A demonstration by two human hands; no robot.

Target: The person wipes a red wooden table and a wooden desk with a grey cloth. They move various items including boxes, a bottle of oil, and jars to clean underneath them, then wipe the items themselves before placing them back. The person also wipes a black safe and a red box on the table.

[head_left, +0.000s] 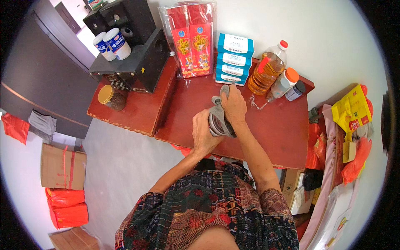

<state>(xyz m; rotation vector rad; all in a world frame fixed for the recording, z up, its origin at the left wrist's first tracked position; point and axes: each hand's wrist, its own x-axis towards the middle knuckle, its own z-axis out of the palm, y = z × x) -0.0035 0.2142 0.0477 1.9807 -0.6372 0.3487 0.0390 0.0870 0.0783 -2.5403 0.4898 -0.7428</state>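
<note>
My left hand (204,132) is closed round the side of a small round container (215,127), dark with a pale band, perhaps a jar. It is held over the front part of the red-brown wooden table (187,110). A grey cloth (218,111) lies against the container and partly covers it. My right hand (234,107) grips the cloth at the container's far right side, with a bunched end poking out past the fingers. The cloth and both hands hide much of the container.
Behind my hands stand stacked blue-and-white boxes (234,60), red packets (191,46) in clear plastic, an oil bottle (266,71), an orange-capped bottle (283,83) and a dark-lidded jar (295,91). Left are black speakers (125,62), two white-blue tubs (117,43) and a gold-lidded jar (112,98).
</note>
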